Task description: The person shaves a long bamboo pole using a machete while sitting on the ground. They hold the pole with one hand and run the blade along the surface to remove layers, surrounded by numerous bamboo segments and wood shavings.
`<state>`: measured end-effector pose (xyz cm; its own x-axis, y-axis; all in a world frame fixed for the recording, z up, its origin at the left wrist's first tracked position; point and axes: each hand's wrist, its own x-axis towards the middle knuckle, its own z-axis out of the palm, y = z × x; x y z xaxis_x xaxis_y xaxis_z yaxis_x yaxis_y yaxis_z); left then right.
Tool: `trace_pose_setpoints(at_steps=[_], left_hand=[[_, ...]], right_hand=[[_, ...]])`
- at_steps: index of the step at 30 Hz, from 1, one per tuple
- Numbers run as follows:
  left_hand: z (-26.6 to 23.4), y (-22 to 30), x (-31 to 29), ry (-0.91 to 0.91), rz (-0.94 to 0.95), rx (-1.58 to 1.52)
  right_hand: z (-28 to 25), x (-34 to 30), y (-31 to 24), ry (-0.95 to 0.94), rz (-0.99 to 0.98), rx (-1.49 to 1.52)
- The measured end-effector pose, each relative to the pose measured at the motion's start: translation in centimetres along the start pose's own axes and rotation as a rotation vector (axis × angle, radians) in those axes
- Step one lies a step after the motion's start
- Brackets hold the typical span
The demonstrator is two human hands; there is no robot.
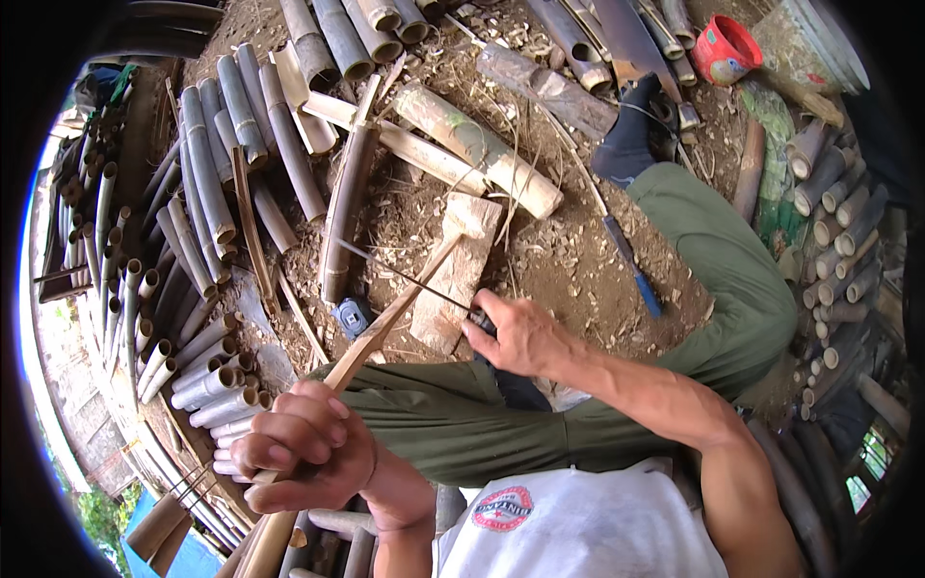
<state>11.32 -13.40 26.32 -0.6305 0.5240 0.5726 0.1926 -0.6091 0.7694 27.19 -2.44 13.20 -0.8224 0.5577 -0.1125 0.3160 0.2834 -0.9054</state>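
Observation:
My left hand (313, 448) is closed around the near part of a split bamboo strip (381, 329). The strip slants up and away, and its far end meets a pale wooden block (445, 313) on the ground. In my right hand (520, 335) is the dark handle of a knife, its fingers wrapped round it. The knife's thin blade (385, 262), seen nearly edge-on, points to the far left and crosses the strip near the block. Whether the blade touches the strip, I cannot tell.
A blue tape measure (353, 316) lies left of the block, and a blue-handled tool (636, 270) to its right. Cut bamboo tubes (226, 144) lie at the far left, with more stacked (838, 226) at the right. A red bucket (725, 50) stands at the far right. Shavings cover the dirt.

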Motion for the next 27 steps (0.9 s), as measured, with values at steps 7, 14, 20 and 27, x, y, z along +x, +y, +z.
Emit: trace_pose_setpoints(at_steps=[7, 14, 20, 27], left_hand=[[-0.4, -0.2, -0.1, -0.052, -0.022, -0.013], [-3.4, 0.2, 0.5, 0.061, -0.044, -0.022], [-0.2, -1.2, 0.9, 0.359, 0.048, 0.290], [2.0, -1.7, 0.3, 0.220, 0.102, 0.185]], right_hand=[[3.4, 0.5, 0.2, 0.228, -0.357, -0.094], [2.7, 1.1, 14.8, -0.124, 0.423, -0.169], [0.4, -0.8, 8.3, 0.049, 0.179, -0.115], [-0.1, -1.0, -2.0, 0.055, -0.160, -0.088]])
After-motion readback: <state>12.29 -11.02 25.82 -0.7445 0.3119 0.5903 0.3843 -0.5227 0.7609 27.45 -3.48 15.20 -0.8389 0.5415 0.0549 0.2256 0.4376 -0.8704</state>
